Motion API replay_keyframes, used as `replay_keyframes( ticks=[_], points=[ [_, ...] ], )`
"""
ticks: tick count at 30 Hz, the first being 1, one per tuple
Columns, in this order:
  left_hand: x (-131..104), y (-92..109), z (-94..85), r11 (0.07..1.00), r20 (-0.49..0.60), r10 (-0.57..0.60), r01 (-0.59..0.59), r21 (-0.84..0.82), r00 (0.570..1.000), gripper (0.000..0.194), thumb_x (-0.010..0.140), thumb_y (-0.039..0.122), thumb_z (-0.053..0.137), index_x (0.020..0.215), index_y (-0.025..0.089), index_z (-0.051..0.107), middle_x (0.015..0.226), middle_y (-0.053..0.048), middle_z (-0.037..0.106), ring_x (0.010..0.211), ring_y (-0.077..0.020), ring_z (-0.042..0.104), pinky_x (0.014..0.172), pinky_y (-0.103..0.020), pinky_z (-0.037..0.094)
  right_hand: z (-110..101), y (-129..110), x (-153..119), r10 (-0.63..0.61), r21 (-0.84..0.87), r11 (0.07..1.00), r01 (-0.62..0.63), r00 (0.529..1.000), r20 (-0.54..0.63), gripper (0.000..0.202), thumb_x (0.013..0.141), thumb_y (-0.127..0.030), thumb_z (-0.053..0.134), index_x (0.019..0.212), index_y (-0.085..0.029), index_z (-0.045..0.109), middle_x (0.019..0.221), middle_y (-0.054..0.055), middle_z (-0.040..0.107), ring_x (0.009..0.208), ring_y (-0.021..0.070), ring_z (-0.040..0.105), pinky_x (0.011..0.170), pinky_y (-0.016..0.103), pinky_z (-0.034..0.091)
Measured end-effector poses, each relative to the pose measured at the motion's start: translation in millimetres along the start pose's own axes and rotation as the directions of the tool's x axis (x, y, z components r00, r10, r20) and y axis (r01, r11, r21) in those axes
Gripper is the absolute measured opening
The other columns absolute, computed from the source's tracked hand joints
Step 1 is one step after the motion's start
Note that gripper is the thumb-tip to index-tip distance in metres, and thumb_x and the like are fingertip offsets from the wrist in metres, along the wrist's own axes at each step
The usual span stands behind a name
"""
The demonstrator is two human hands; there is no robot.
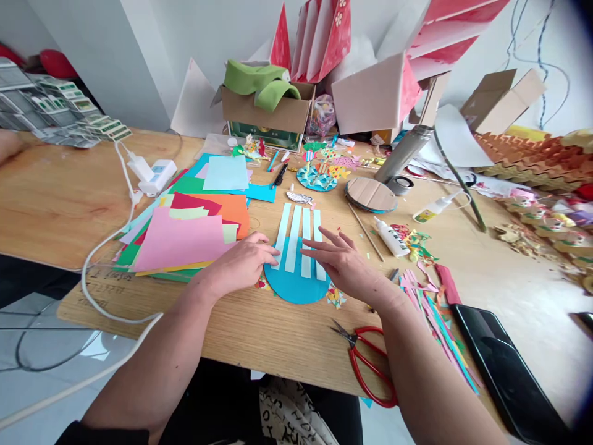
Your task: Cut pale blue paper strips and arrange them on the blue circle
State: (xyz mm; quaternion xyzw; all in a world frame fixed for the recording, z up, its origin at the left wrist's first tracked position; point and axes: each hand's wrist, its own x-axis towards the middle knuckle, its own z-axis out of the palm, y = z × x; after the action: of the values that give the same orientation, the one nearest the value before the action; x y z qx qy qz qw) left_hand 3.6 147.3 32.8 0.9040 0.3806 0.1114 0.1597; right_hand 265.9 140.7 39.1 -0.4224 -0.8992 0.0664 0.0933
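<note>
A round blue paper disc (296, 290) lies on the table in front of me, with several pale blue paper strips (293, 244) laid side by side over it, their far ends reaching past its edge. My left hand (252, 256) rests at the disc's left side, its loosely bent fingertips on the leftmost strip. From the right, my right hand (340, 256) extends spread fingers over the strips on that side, fingertips touching or just above them. Neither hand grips anything. Red-handled scissors (370, 364) lie near the table's front edge, below my right forearm.
Stacked coloured paper (185, 241) lies left, beside a white cable (88, 272). Right are a glue bottle (391, 237), a wooden stick (365, 232), paper strips (445, 334) and a phone (504, 371). Behind stand a decorated disc (317, 179), a cardboard disc (370, 194) and a metal flask (403, 154).
</note>
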Motion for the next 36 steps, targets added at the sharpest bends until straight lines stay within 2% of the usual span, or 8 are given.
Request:
replay_keyframes(
  ticks=[5,14,19,23,28,32,36],
  points=[
    [1.2,0.1,-0.1,1.000,0.017,-0.017,0.017,-0.010,1.000,0.046,0.081,-0.003,0.044,0.103,0.022,0.075,0.121,-0.001,0.070,0.119,-0.0235,0.048,0.097,-0.041,0.049,-7.3,3.9,-4.0,0.015,-0.012,1.000,-0.014,0.998,0.062,0.041,0.094,-0.012,0.049,0.121,-0.036,0.067,0.136,-0.004,0.059,0.141,0.0353,0.032,0.108,0.069,0.028],
    [-0.5,-1.0,0.7,1.000,-0.002,-0.006,0.006,-0.012,1.000,0.044,0.083,-0.002,0.044,0.101,0.023,0.075,0.121,0.001,0.070,0.118,-0.0231,0.048,0.097,-0.039,0.049,-3.2,3.2,-5.3,0.022,0.007,1.000,-0.023,0.990,0.140,0.041,0.093,-0.013,0.051,0.121,-0.039,0.066,0.134,-0.005,0.061,0.141,0.0341,0.032,0.108,0.069,0.027],
    [0.4,-0.9,1.1,1.000,-0.006,-0.005,0.005,-0.027,1.000,0.044,0.083,-0.002,0.044,0.101,0.023,0.075,0.120,-0.001,0.070,0.118,-0.0229,0.047,0.097,-0.040,0.049,-2.1,2.5,-4.6,0.024,0.012,1.000,-0.026,0.991,0.134,0.042,0.093,-0.013,0.051,0.123,-0.040,0.065,0.133,-0.004,0.061,0.141,0.0332,0.032,0.107,0.069,0.027],
    [0.7,0.4,-0.4,1.000,-0.001,-0.004,0.004,-0.023,1.000,0.046,0.081,-0.003,0.043,0.102,0.023,0.075,0.121,-0.001,0.070,0.119,-0.0226,0.048,0.098,-0.040,0.049,-9.8,3.6,-5.7,0.045,0.003,0.999,-0.046,0.991,0.125,0.040,0.093,-0.014,0.052,0.123,-0.038,0.065,0.137,-0.003,0.059,0.141,0.0335,0.032,0.108,0.068,0.027],
    [0.2,1.6,-2.5,1.000,-0.007,0.001,-0.001,-0.018,1.000,0.047,0.080,-0.003,0.043,0.102,0.023,0.075,0.120,-0.001,0.070,0.117,-0.0217,0.050,0.097,-0.040,0.049,-17.8,8.3,-8.6,0.146,-0.051,0.989,-0.142,0.984,0.097,0.039,0.090,-0.026,0.062,0.127,-0.035,0.063,0.145,0.003,0.050,0.142,0.0381,0.029,0.107,0.069,0.029],
    [0.3,0.9,-2.0,1.000,-0.010,-0.003,0.002,-0.031,1.000,0.046,0.079,-0.003,0.044,0.102,0.023,0.075,0.119,-0.001,0.070,0.117,-0.0219,0.049,0.099,-0.040,0.049,-13.6,10.8,-8.5,0.222,-0.092,0.973,-0.213,0.970,0.095,0.045,0.087,-0.034,0.066,0.132,-0.032,0.060,0.149,0.007,0.045,0.142,0.0403,0.027,0.107,0.069,0.029],
    [0.1,-0.1,-1.1,1.000,-0.012,-0.001,0.000,-0.028,1.000,0.045,0.080,-0.002,0.043,0.101,0.023,0.075,0.119,-0.001,0.070,0.118,-0.0226,0.049,0.099,-0.041,0.049,-10.0,12.4,-7.7,0.242,-0.090,0.968,-0.235,0.968,0.071,0.047,0.085,-0.038,0.068,0.131,-0.029,0.061,0.151,0.010,0.041,0.142,0.0414,0.025,0.107,0.069,0.028]
  ],
)
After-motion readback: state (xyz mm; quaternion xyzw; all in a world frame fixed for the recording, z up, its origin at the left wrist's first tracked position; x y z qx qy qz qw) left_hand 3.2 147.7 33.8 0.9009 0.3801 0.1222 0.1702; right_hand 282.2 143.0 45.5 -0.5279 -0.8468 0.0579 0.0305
